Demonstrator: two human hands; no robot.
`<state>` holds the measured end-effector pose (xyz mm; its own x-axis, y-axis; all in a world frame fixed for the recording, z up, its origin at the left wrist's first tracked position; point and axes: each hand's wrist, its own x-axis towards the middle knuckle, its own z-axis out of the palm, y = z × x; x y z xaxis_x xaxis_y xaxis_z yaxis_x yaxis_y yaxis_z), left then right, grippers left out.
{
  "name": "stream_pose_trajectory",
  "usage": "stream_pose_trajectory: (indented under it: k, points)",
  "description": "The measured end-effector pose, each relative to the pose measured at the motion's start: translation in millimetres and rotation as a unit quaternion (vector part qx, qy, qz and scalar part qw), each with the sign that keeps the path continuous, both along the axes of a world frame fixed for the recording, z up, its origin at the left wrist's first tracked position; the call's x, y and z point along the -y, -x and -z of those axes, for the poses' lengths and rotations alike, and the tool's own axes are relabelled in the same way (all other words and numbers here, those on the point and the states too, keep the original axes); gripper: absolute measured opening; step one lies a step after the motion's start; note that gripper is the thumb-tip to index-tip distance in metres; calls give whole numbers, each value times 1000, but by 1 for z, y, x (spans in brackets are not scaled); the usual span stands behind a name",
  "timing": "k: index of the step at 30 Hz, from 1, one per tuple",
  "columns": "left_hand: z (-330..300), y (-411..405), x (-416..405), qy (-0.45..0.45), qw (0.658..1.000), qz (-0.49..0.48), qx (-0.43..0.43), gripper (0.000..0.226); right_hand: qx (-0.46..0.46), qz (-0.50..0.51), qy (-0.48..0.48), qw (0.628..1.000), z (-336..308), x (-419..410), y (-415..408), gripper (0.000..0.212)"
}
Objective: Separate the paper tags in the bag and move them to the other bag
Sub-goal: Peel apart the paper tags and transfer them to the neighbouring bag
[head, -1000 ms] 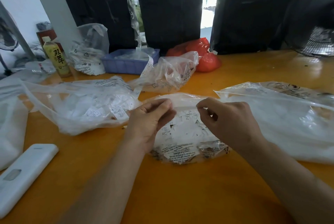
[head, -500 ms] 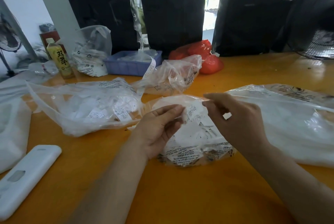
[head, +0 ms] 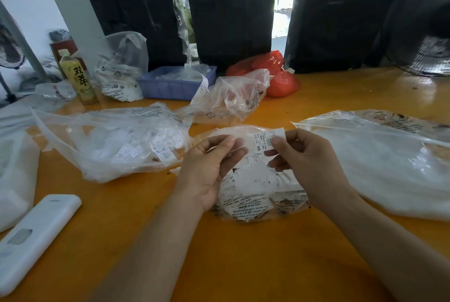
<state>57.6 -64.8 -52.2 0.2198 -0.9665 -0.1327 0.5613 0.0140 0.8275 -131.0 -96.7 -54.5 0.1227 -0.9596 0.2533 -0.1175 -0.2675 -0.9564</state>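
A small clear bag (head: 255,194) with loose white paper tags lies on the orange table in front of me. Above it, my right hand (head: 306,158) pinches a white paper tag (head: 264,141) printed "XS" between thumb and fingers. My left hand (head: 209,167) is raised beside it, fingers curled, its fingertips pinching the left end of that tag strip. To the left lies a larger clear bag (head: 112,141), open-mouthed, with several white tags inside.
A big clear bag (head: 379,163) of white material lies on the right. A white remote-like device (head: 31,236) sits front left. Behind are a crumpled clear bag (head: 233,97), blue tray (head: 175,82), tea bottle (head: 78,77), red bag (head: 275,77), black wrapped bundles and a fan (head: 423,21).
Both hands have lifted from the small bag's mouth, bringing a tag strip up out of it; the tag now shows between the fingertips above the bag.
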Motion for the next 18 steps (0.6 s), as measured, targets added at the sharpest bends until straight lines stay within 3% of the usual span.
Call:
stream_pose_trajectory:
  k: [5,18]
  points:
    - [-1,1,-1,19,1000,-8,3,38,23,19,-2,1000,-2,2,2,6]
    - [2,3,0,23,999,26,-4,37,28,18,75,997,-8,-7,0,6]
